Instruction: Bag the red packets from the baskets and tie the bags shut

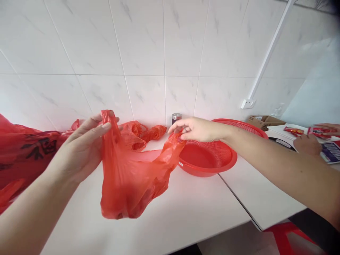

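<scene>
A thin red plastic bag (pixel 130 173) hangs stretched between my two hands above the white counter (pixel 186 212). My left hand (pixel 82 148) pinches one handle of the bag at the top left. Over at the bag's right edge, my right hand (pixel 196 129) grips the other side, just over a red perforated basin (pixel 209 159). The bag's mouth is pulled apart and its bottom sags onto the counter.
A second red bag (pixel 23 152) with dark print lies at the far left. A larger red basin (pixel 244 125) sits behind the first one, and a small dark jar (pixel 176 118) stands by the tiled wall. Another person's hand (pixel 308 143) works at the right near red packets (pixel 294 131) and a cardboard box (pixel 264 121).
</scene>
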Motion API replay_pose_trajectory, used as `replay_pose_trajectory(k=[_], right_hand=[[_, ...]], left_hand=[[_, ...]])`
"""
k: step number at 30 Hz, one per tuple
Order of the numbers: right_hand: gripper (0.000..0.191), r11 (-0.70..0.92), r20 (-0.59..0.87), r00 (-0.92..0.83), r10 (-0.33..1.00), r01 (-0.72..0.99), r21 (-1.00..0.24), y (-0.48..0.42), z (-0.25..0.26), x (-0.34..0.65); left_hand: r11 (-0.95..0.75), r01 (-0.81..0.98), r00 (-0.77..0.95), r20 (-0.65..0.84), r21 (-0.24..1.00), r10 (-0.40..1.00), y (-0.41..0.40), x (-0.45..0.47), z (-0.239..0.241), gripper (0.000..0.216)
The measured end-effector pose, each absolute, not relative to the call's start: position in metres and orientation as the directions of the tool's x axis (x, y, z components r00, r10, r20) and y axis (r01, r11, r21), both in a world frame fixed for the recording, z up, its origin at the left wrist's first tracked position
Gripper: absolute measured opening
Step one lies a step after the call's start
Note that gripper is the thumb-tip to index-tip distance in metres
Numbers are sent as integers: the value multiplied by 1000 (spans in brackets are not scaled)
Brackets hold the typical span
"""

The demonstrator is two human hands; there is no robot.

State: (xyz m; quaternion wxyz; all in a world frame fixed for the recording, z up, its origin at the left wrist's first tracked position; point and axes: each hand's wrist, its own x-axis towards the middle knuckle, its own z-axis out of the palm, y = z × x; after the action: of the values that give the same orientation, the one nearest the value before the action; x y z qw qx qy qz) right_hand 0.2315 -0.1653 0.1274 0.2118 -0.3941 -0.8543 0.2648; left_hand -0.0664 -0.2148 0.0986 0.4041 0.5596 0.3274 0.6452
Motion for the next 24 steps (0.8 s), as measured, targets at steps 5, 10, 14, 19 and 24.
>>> replay_pose_trajectory(k=[5,10,14,19,24], right_hand=[[36,585,360,-473,804,521,-622,-160,123,236],[36,572,355,-449,820,612,-547,-159,115,235],[38,601,334,-500,799,640,-479,-164,110,233],[29,691,551,-473,687,659,-296,-187,99,213],[29,799,413,-685,601,526,-291,-202,56,167]], left_hand=[[-598,-168,-265,548,784,793,-221,-68,102,37],[-573,-191,-178,546,797,819,-217,-64,88,45],[-519,-171,-80,513,837,854,-216,-57,66,39],[-419,-155,29,428,895,903,-221,-50,45,41],[-391,-168,108,411,905,905,-224,-42,36,43]])
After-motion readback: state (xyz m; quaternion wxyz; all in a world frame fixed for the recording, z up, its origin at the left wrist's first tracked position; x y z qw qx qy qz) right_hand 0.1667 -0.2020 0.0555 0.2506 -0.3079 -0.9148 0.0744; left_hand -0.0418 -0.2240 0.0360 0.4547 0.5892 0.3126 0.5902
